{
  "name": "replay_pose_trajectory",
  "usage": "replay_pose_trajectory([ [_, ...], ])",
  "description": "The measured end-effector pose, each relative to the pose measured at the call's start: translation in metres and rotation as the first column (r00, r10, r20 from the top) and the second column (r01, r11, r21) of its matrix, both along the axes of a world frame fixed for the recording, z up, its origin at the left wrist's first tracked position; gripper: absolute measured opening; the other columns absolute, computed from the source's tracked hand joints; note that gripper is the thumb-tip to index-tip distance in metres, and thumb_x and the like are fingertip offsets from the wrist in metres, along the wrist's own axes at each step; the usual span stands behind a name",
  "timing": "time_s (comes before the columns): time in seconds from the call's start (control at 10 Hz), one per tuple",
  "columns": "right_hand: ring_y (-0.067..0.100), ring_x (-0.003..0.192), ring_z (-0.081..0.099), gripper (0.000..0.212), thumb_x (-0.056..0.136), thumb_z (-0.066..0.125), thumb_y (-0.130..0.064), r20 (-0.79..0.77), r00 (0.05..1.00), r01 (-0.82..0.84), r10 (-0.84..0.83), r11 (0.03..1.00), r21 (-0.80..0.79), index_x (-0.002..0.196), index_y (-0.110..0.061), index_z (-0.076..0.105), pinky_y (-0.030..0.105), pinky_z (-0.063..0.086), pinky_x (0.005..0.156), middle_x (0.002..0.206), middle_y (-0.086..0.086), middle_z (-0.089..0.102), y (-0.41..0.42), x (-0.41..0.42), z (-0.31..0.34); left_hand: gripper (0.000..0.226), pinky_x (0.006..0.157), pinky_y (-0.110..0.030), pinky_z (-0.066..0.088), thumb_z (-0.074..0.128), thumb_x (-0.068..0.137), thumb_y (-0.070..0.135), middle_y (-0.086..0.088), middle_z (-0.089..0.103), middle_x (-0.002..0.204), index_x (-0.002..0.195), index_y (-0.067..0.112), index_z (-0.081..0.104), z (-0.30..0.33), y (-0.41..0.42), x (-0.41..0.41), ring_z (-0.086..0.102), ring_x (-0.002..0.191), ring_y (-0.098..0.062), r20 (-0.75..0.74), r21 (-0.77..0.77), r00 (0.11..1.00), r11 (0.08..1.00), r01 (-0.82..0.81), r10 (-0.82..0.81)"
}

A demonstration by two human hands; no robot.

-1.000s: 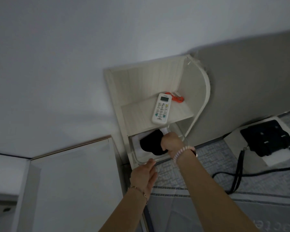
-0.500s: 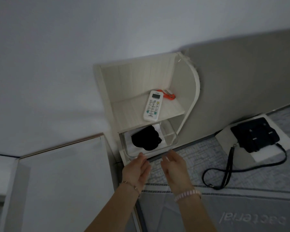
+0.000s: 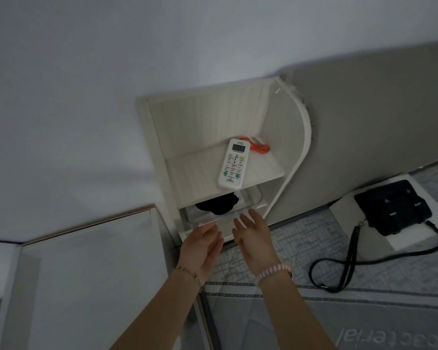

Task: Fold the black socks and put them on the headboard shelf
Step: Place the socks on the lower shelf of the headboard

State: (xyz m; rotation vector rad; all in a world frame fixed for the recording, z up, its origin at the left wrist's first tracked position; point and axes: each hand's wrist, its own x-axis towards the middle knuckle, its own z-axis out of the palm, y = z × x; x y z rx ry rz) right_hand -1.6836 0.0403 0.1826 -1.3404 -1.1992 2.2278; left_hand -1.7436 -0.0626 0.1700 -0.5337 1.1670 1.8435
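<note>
Our left hand (image 3: pixel 202 245) and right hand (image 3: pixel 254 233) hover empty, fingers spread, just before the black socks (image 3: pixel 218 204) on the headboard shelf (image 3: pixel 253 173).

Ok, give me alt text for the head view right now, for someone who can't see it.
Folded black socks lie in a clear tray on the lower level of a headboard shelf, with the left hand and right hand open and empty just before it. A white remote lies on the level above.
</note>
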Motion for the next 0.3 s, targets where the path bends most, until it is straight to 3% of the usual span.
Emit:
replay_pose_trajectory([
  [0.1, 0.025, 0.138, 0.044, 0.079, 0.085, 0.036, 0.026, 0.001, 1.000, 0.004, -0.004, 1.000, 0.019, 0.154, -0.011, 0.027, 0.025, 0.048, 0.085, 0.155, 0.015, 0.038, 0.001, 0.002, -0.005, 0.023, 0.099, -0.034, 0.046, 0.054, 0.096, -0.003, -0.009, 0.064, 0.110, 0.114, 0.007, 0.065, 0.000, 0.001, 0.002, 0.060, 0.107, -0.022, -0.025, 0.002, 1.000, 1.000, 0.005, -0.005],
  [0.2, 0.026, 0.138, 0.044, 0.076, 0.086, 0.038, 0.025, -0.017, 1.000, -0.004, 0.004, 1.000, -0.006, 0.153, -0.010, 0.029, 0.032, 0.046, 0.098, 0.153, 0.015, 0.040, 0.003, 0.003, -0.003, 0.042, 0.106, -0.036, 0.043, 0.053, 0.094, -0.008, -0.012, 0.056, 0.132, 0.133, 0.006, 0.056, -0.001, -0.002, 0.007, 0.052, 0.130, -0.027, -0.068, -0.013, 0.998, 1.000, 0.013, -0.014],
  [0.3, 0.027, 0.137, 0.045, 0.069, 0.088, 0.037, 0.023, -0.026, 0.999, -0.021, 0.020, 0.999, -0.033, 0.151, -0.004, 0.031, 0.037, 0.040, 0.111, 0.152, 0.015, 0.041, 0.001, 0.013, 0.000, 0.050, 0.102, -0.034, 0.047, 0.053, 0.091, -0.014, -0.013, 0.051, 0.135, 0.133, 0.012, 0.056, 0.008, -0.002, 0.020, 0.051, 0.130, -0.026, -0.121, -0.051, 0.989, 0.995, 0.084, -0.090],
])
